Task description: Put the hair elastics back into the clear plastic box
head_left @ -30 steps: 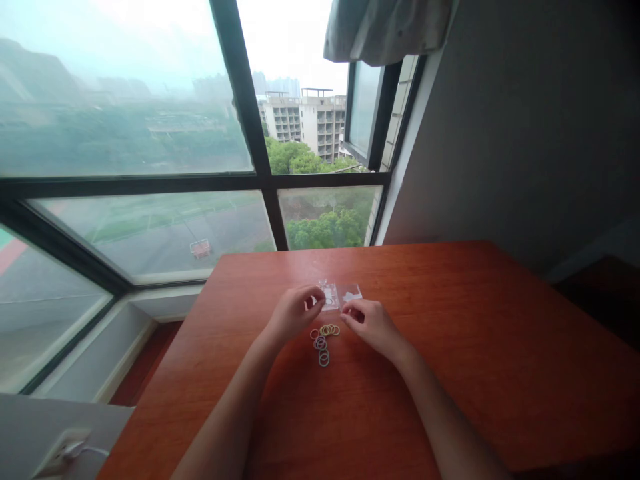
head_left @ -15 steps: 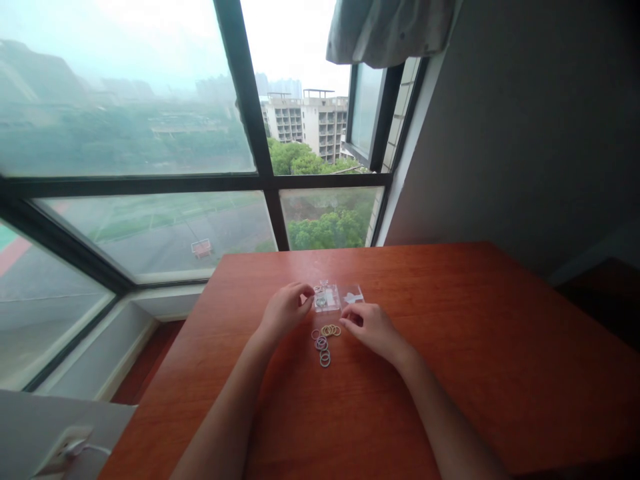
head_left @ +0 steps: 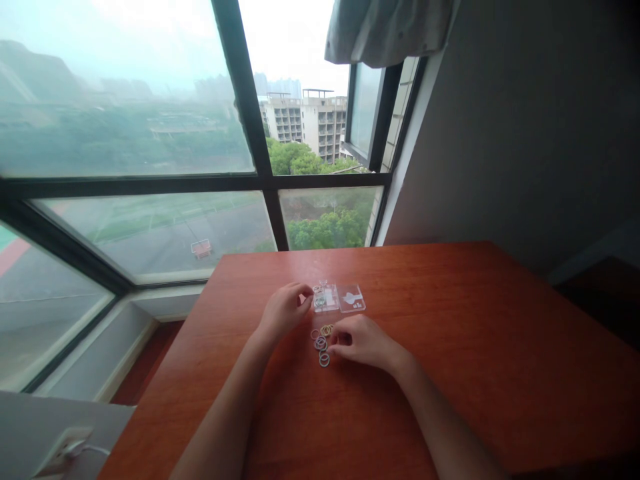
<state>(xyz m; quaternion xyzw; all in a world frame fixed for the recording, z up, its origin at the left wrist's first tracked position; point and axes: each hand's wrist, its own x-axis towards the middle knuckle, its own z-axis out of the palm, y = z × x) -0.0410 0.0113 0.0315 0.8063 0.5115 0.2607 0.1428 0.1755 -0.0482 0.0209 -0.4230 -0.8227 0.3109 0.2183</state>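
A small clear plastic box [head_left: 327, 299] lies open on the reddish wooden table [head_left: 450, 320], its lid [head_left: 352, 299] flat to the right. A few small rings lie inside the box. My left hand [head_left: 283, 311] rests beside the box's left edge, fingers curled and touching it. Just in front of the box lie several small coloured rings [head_left: 321, 343]. My right hand [head_left: 363, 342] sits at the right of that cluster, fingertips pinched down on the rings; which ring they hold is hidden.
Large windows [head_left: 150, 167] stand beyond the table's far and left edges. A grey wall [head_left: 525, 120] runs along the right. A white wall socket with a cable [head_left: 67, 448] is at the lower left.
My right hand has moved from the box lid back toward me and down onto the ring cluster. The left hand has stayed at the box.
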